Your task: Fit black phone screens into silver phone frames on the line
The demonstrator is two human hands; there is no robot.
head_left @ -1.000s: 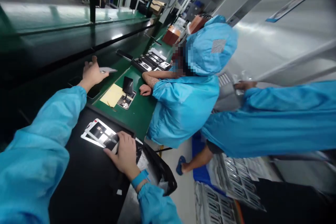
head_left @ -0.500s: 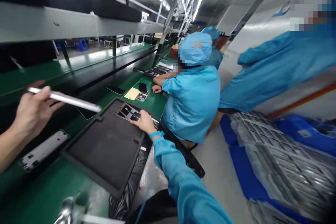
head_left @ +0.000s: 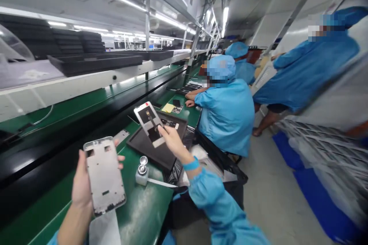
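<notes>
My left hand (head_left: pixel 82 183) is closed around the edges of a silver-white phone frame (head_left: pixel 106 176). The frame stands nearly upright, its flat inner face with small cut-outs turned toward me. In my right hand (head_left: pixel 174 141), a phone screen panel (head_left: pixel 148 124) is pinched at its side edge. A dark flex cable and a small red mark show on the panel's back. The panel is held tilted above the black foam tray (head_left: pixel 140 147), partly covering it. Behind my left fingertips, a second phone frame (head_left: pixel 122 135) lies on the green bench.
A small bottle (head_left: pixel 142 177) with an open metal lid stands on the green bench (head_left: pixel 143 214). A white sheet (head_left: pixel 105 229) lies below my left hand. A co-worker in blue (head_left: pixel 227 115) sits beyond the tray. Black trays (head_left: pixel 97 63) line the shelf at left.
My right hand has lifted the screen panel out of the tray. My left hand has turned the phone frame from edge-on to facing me. The camera view has shifted.
</notes>
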